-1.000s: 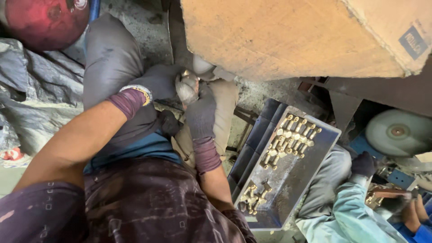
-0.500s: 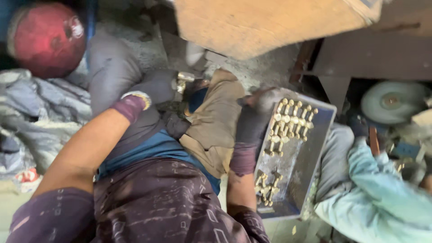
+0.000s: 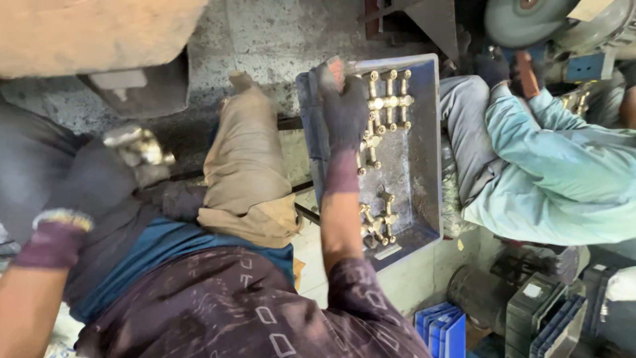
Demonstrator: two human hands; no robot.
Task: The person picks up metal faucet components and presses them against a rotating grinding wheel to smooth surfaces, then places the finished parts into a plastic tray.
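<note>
My left hand [image 3: 93,189], in a dark glove with a purple cuff, is closed around a brass fitting [image 3: 136,147] at the left, above my lap. My right hand [image 3: 346,109], also in a dark glove, reaches over the left side of a grey plastic tray [image 3: 424,172]. Its fingertips are near the tray's far left corner. The back of the hand faces me and hides what is under the fingers. Several brass cross-shaped fittings [image 3: 387,99] lie in rows in the tray, with more fittings [image 3: 379,219] near its front.
A tan cloth [image 3: 246,166] covers my knee between the hands. A co-worker in light teal clothes [image 3: 556,166] sits at the right by a round grinding wheel [image 3: 523,20]. Blue crates [image 3: 440,328] stand lower right. A brown box [image 3: 86,30] overhangs the upper left.
My right hand left the fitting at my left hand and moved right, over the tray and up to its far corner. The view shifted right. My left hand kept the brass fitting.
</note>
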